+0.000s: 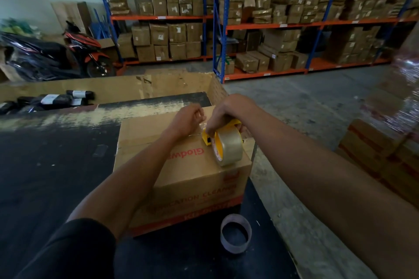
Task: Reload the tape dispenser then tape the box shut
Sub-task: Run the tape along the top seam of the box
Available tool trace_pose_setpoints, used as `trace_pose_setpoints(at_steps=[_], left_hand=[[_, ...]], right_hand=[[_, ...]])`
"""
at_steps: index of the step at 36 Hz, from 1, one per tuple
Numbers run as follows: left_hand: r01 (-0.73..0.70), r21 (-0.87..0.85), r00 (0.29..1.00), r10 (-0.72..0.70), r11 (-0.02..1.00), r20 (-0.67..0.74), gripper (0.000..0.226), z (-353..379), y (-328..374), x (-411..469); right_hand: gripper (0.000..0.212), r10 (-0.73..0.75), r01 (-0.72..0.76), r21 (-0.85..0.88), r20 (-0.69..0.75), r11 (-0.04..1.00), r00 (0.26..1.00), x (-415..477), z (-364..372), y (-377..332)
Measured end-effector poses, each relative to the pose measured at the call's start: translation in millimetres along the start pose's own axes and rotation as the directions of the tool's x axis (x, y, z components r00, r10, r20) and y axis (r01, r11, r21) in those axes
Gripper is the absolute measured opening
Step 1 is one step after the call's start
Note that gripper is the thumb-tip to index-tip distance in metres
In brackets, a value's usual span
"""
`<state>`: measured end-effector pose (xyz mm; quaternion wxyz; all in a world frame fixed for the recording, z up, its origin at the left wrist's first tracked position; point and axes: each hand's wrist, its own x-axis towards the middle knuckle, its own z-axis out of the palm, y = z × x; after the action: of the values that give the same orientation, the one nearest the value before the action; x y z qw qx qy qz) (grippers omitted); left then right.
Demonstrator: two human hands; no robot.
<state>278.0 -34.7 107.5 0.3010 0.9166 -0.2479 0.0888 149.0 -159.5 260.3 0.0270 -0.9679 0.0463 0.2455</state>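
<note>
A brown cardboard box [188,165] with red lettering stands on a black table [56,165]. On its top rests a yellow tape dispenser [207,138] carrying a full roll of clear tape [230,148]. My right hand [226,113] grips the dispenser from above at the far end. My left hand [188,120] lies on the box top just left of it, fingers pinching the clear tape end against the cardboard. An empty cardboard tape core [235,232] stands on the table in front of the box.
A large open carton [158,88] with black wrapped parcels [56,99] sits beyond the table. Blue and orange racks [217,29] hold many cartons. A motorbike [74,52] is parked at the left. Wrapped stacked boxes [385,154] stand at the right.
</note>
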Motion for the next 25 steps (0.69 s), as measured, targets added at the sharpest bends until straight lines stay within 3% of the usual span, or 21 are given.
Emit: trace_pose_setpoints(at_steps=[2, 4, 10, 16, 19, 22, 25], left_hand=[[-0.157, 0.014, 0.985, 0.155, 0.988, 0.079, 0.012, -5, -1, -12], [-0.224, 0.04, 0.955, 0.211, 0.974, 0.208, 0.021, -6, -3, -25], [-0.17, 0.301, 0.931, 0.053, 0.938, 0.361, 0.04, 1, -11, -38], [-0.144, 0.319, 0.918, 0.006, 0.937, 0.395, 0.046, 4, -10, -37], [-0.115, 0.335, 0.915, -0.031, 0.935, 0.402, 0.049, 4, -9, -36], [-0.114, 0.355, 0.906, -0.05, 0.928, 0.421, 0.051, 4, -4, -38], [-0.099, 0.342, 0.899, -0.063, 0.935, 0.433, 0.052, 3, -2, -39]], right_hand=[[0.073, 0.003, -0.003, 0.001, 0.012, 1.0, 1.0, -2, -4, 1], [0.076, 0.009, -0.009, 0.001, 0.046, 1.0, 0.999, -4, -6, 2], [0.063, 0.005, -0.004, 0.038, -0.024, 0.999, 1.0, -5, -3, -4], [0.058, 0.031, -0.031, 0.095, -0.001, 0.995, 1.0, -15, 8, -4], [0.045, 0.033, -0.005, 0.17, -0.158, 0.985, 0.987, -6, 14, 0], [0.044, 0.069, -0.069, 0.099, 0.008, 0.993, 0.998, -16, 14, -1], [0.042, 0.056, -0.06, 0.064, 0.063, 0.996, 0.996, -23, 19, -3]])
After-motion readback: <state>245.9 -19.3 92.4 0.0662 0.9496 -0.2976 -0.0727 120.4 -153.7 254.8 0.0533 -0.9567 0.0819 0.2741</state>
